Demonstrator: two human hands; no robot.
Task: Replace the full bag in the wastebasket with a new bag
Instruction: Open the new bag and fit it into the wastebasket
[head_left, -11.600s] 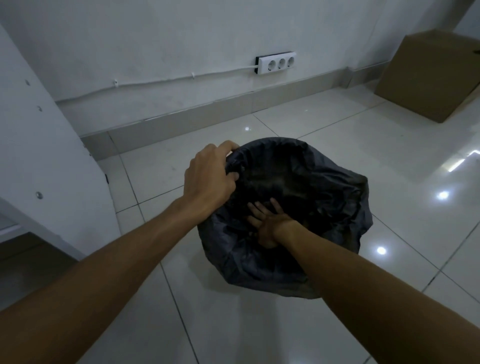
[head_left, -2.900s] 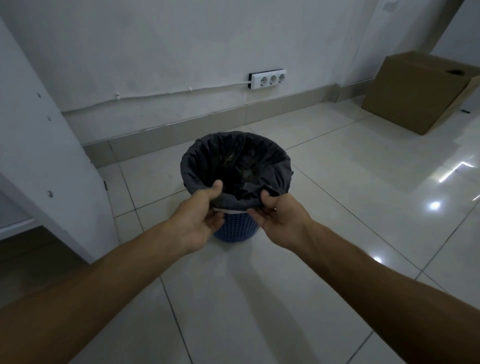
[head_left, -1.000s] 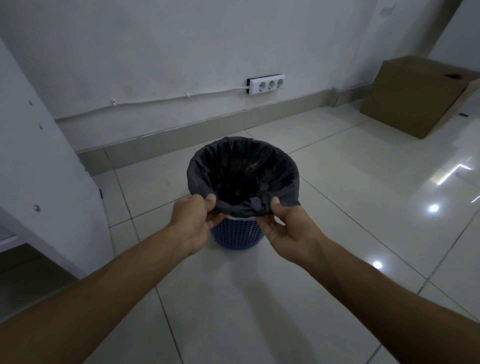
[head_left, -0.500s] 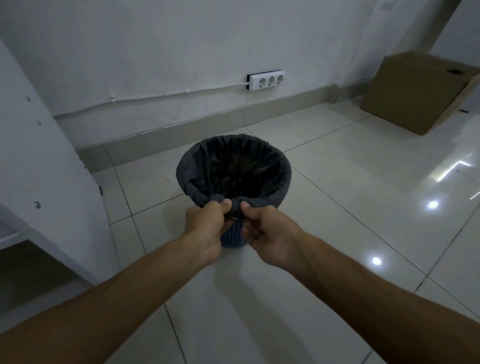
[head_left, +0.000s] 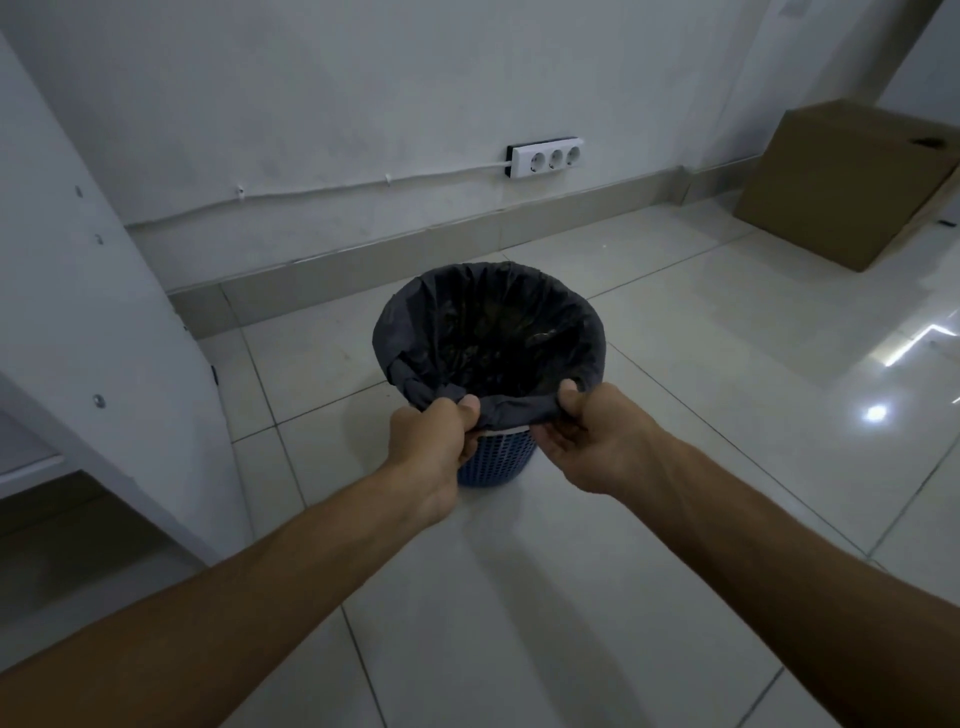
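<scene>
Both hands, left hand (head_left: 434, 436) and right hand (head_left: 597, 441), are clenched on the new bag (head_left: 488, 332) cuff; it is being folded over the wastebasket (head_left: 496, 462) rim, to be tugged snug next.

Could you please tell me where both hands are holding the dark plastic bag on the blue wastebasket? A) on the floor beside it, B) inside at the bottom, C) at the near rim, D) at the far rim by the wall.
C: the left hand and right hand each pinch the dark grey plastic bag folded over the blue perforated wastebasket's near rim.
</scene>
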